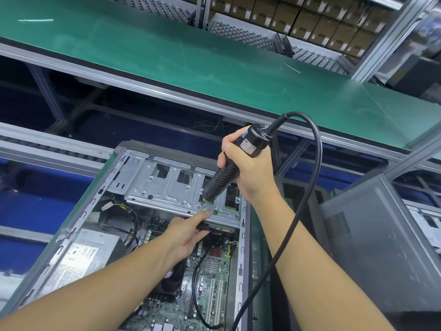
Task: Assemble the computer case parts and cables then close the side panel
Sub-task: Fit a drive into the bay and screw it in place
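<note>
The computer case [77,222] is laid open on its side, motherboard [202,285] nearest. A black connector [204,227] is pinched by the left grip [183,237], forefinger laid against the drive cage [162,187]. An electric screwdriver [225,172] is clasped by the right grip [251,174], tip set on that cage. Beyond, a green desk [167,56] is seen.

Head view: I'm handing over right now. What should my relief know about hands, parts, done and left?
Right hand grips the screwdriver, bit on the drive cage in the open case.
Left hand pinches a black plug just below the cage, index finger on its edge.
Done: cage and motherboard in place.
Left: fasten the cage, connect the plug, close the side panel.
</note>
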Available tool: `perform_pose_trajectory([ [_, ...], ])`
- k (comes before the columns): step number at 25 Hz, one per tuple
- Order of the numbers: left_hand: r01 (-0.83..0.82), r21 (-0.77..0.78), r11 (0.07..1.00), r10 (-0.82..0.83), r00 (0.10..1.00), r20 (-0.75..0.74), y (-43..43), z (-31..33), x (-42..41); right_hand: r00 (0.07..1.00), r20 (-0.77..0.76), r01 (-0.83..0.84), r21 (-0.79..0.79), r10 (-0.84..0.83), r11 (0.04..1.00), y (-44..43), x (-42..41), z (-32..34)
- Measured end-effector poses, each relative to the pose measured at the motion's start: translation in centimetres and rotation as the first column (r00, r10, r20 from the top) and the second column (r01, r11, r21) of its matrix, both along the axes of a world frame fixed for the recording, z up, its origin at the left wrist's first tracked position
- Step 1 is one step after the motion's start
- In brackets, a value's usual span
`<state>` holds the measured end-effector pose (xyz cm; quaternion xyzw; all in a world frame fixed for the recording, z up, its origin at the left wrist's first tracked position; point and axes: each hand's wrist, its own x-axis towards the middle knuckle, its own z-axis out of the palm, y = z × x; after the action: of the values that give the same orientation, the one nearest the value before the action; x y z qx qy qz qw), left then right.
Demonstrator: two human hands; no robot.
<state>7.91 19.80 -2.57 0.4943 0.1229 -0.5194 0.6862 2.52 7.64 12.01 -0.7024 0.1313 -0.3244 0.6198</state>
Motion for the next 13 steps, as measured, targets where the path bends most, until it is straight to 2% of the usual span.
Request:
perform_pose_trajectory([
  [13,0.010,0.012,1.000,-0.010,1.000,0.004,-0.04,0.19,-0.02,1.000,0.010,0.007,0.038,-0.007,0.999,-0.39,0.21,-1.01],
])
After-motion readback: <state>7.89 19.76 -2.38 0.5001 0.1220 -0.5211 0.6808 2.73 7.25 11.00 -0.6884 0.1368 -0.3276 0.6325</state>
